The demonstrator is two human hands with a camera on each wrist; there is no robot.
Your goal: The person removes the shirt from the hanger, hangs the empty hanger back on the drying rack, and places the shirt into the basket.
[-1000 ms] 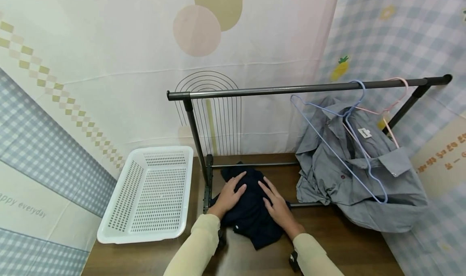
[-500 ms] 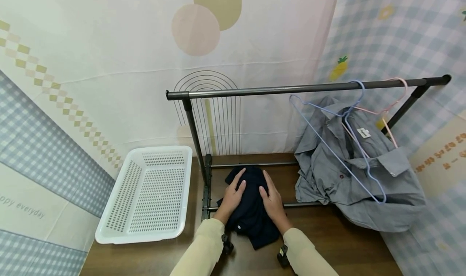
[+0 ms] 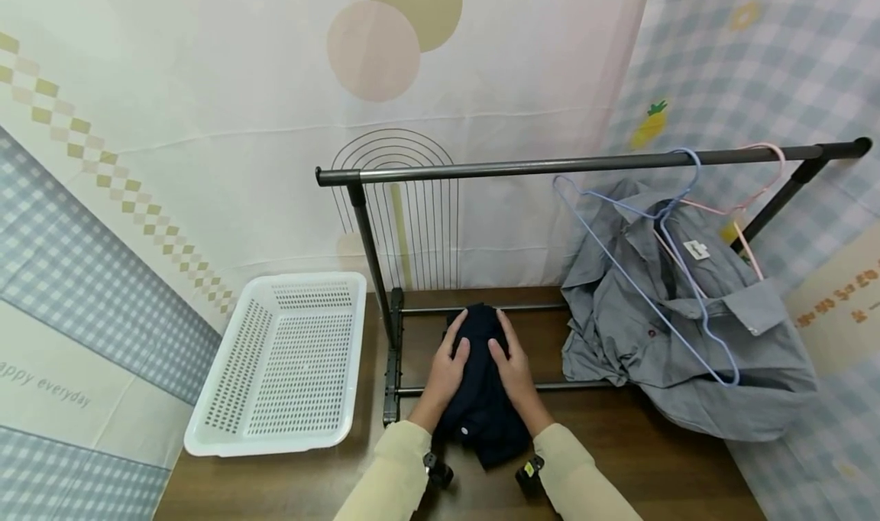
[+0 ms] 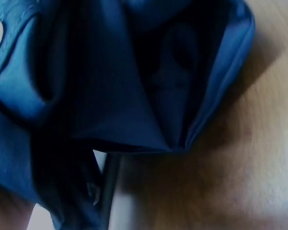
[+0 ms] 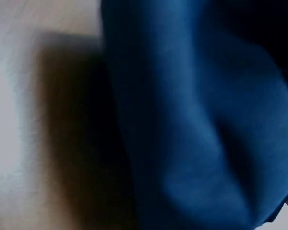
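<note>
Basket [image 3: 296,376], white plastic, slotted floor and walls in view, on wooden table [image 3: 241,483] left of black clothes rack [image 3: 481,171], just beside its left upright. Navy garment [image 3: 484,399] low at rack's base, right of the left foot, across the front lower bar; bunched into a narrow bundle, white button [image 3: 464,431] toward the near end, in front of the rack's base. Open fold of cloth in left wrist view; right wrist view blurred, mostly blue cloth.

Left hand [image 3: 447,372] within rack's base, nearer the left upright; right hand [image 3: 514,368] within it too, farther along. Both partly closed on the bundle's sides, thumbs on top, index fingers along the edges, cloth gripped between; lower fingers hidden.

In between basket and bundle: rack's left upright. Grey shirt [image 3: 674,391] at rack's right end, bulging past the front lower bar and covering that part of the base. Pink hanger [image 3: 748,250] hooked on rack's top bar near the right upright, partly hidden by shirt. Blue hanger [image 3: 664,214] on same bar, just left of pink, across shirt's front. Behind rack: printed backdrop [image 3: 522,223].
</note>
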